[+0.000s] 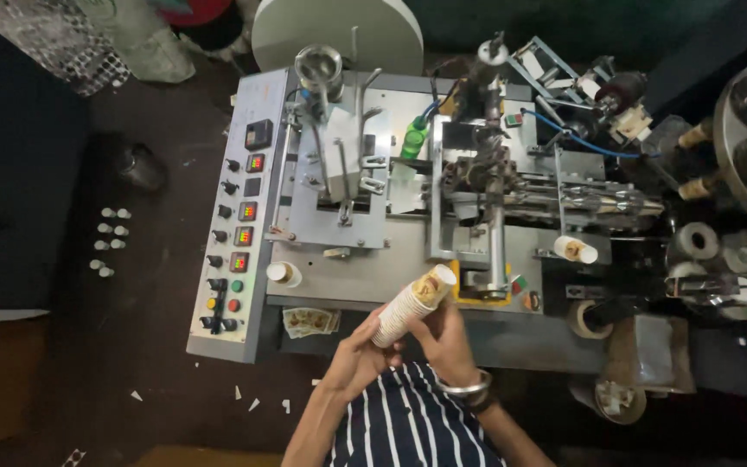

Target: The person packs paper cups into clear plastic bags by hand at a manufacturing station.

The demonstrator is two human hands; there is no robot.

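I have a stack of nested paper cups (412,303) between both hands, held tilted in front of my chest, just above the near edge of the machine's grey surface (373,277). My left hand (356,355) is closed around the lower end of the stack, fingers wrapped under it, and my right hand (447,342), with a metal bangle on the wrist, cups the side and steadies it from the right. The open mouth of the top cup points up and away toward the cup-forming machine (477,173). I judge I am at the gathering step: the cups are collected into one sleeve and I am squaring them up. A single finished cup (283,273) stands on the surface beside the control panel (235,225), and another lies on its side (576,250) to the right, both well apart from my stack. Flat printed blanks (309,322) sit just left of my left hand. The next move calls for a firm two-handed grip so the stack does not telescope apart, and for keeping clear of the moving parts.
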